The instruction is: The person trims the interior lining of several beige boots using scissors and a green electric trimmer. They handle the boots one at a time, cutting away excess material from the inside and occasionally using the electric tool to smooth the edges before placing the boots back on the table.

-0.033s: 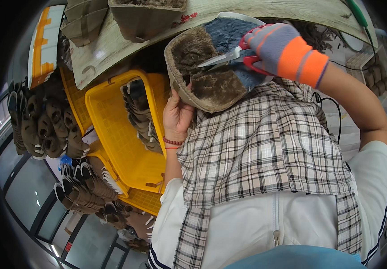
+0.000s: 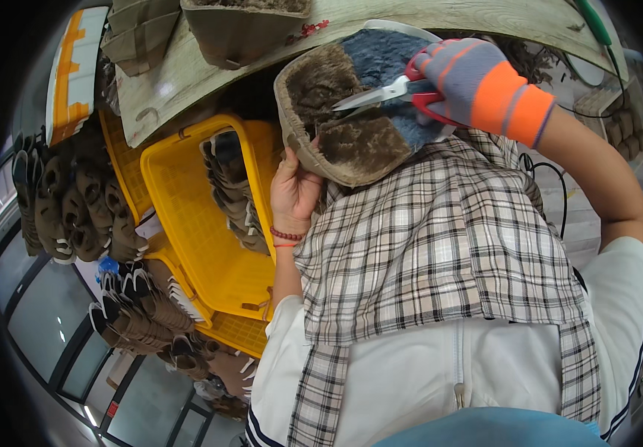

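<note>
A plush-lined piece that looks like a shoe upper (image 2: 362, 145), brown at one end and blue at the other, lies lining up above my lap. My bare left hand (image 2: 297, 192) grips its lower left edge, thumb outside; the other fingers are partly hidden beneath. In an orange and grey glove, my right hand (image 2: 470, 86) is closed around the red handles of the scissors (image 2: 392, 92). Their blades point left over the brown plush, near a seam or gap in the lining. Whether the tips touch the plush I cannot tell.
A wooden table (image 2: 381, 22) runs along the far side, bearing stacked brown pieces (image 2: 243, 37). At left, a tilted yellow basket (image 2: 187, 201) holds several more. Brown shoes (image 2: 79, 208) hang or stand beyond it. A plaid apron (image 2: 411, 253) covers my lap.
My right hand and the scissors have shifted slightly to the right. My left hand and the shoe upper have barely moved.
</note>
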`<state>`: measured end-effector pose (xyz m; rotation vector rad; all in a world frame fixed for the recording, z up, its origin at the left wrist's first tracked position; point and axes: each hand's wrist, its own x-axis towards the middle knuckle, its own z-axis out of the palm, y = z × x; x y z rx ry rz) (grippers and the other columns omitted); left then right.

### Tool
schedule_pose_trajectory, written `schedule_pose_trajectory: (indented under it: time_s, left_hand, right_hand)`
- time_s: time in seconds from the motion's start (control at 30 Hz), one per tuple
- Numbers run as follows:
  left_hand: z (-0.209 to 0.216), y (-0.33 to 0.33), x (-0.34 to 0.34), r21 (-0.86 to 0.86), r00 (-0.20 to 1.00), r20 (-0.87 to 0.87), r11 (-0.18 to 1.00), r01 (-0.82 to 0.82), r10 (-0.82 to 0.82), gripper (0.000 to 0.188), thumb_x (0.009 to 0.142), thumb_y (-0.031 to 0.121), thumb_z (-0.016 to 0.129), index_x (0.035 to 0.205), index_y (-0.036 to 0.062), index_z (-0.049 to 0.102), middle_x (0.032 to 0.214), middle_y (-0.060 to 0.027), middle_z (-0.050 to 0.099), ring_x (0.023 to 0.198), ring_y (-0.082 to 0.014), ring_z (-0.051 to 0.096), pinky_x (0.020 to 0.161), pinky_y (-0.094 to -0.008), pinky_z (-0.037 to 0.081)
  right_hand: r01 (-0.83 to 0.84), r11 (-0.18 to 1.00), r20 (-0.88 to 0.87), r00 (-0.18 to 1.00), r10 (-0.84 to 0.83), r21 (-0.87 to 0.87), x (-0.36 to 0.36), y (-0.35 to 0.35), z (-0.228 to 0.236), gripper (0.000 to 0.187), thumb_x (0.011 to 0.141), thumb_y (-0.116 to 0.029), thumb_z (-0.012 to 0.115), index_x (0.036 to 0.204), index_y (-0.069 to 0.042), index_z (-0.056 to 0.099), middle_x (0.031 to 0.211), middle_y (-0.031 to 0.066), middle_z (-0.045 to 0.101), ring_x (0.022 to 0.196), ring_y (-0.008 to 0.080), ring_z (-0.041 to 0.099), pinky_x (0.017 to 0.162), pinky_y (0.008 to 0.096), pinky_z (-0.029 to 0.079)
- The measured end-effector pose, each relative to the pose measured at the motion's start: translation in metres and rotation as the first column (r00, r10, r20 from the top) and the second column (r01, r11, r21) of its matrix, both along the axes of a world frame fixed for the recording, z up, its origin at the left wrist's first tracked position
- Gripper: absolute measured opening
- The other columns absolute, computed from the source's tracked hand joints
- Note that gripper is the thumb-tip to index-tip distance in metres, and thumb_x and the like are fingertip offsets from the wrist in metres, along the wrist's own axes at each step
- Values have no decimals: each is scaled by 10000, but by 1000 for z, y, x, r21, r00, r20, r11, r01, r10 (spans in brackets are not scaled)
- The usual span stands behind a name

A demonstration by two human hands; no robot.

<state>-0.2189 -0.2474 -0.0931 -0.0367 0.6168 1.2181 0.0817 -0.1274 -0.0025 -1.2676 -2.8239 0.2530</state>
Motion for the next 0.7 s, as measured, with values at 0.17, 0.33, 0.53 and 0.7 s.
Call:
schedule_pose_trajectory:
  time_s: [0.17, 0.33, 0.53, 0.7]
  left_hand:
    - [5, 2, 4, 2, 999, -47, 1000, 11, -10, 304, 958, 188, 441, 1214, 38, 511, 1245, -149, 526, 1200, -261, 457, 1059, -452, 326]
    - [9, 4, 8, -12, 995, -91, 999, 32, -33, 336, 966, 201, 419, 1257, 42, 473, 1312, -167, 461, 1239, -275, 411, 1080, -453, 284]
    - [11, 3, 6, -26, 984, -177, 1000, 7, -11, 341, 965, 216, 422, 1262, 55, 472, 1343, -182, 420, 1261, -283, 378, 1079, -470, 271]
    - [5, 4, -11, -42, 999, -31, 999, 13, -15, 299, 959, 193, 441, 1209, 47, 517, 1277, -139, 500, 1221, -271, 426, 1064, -476, 296]
  right_hand:
    - [-80, 988, 44, 995, 86, -135, 19, -14, 0, 576, 607, -519, 745, 944, -67, 627, 849, 71, 623, 820, 237, 613, 712, 327, 493]
    - [-117, 979, 28, 992, 123, -168, 7, -16, 1, 520, 633, -501, 733, 947, -96, 643, 832, 63, 635, 796, 237, 620, 707, 323, 496]
    - [-25, 982, 91, 995, 43, -186, 14, -14, 8, 346, 718, -384, 701, 939, -123, 646, 837, 48, 652, 774, 214, 627, 701, 322, 489]
    - [20, 996, 1, 1000, -20, 84, 25, -7, 9, 308, 725, -333, 698, 952, -139, 623, 823, 49, 616, 828, 215, 603, 760, 309, 459]
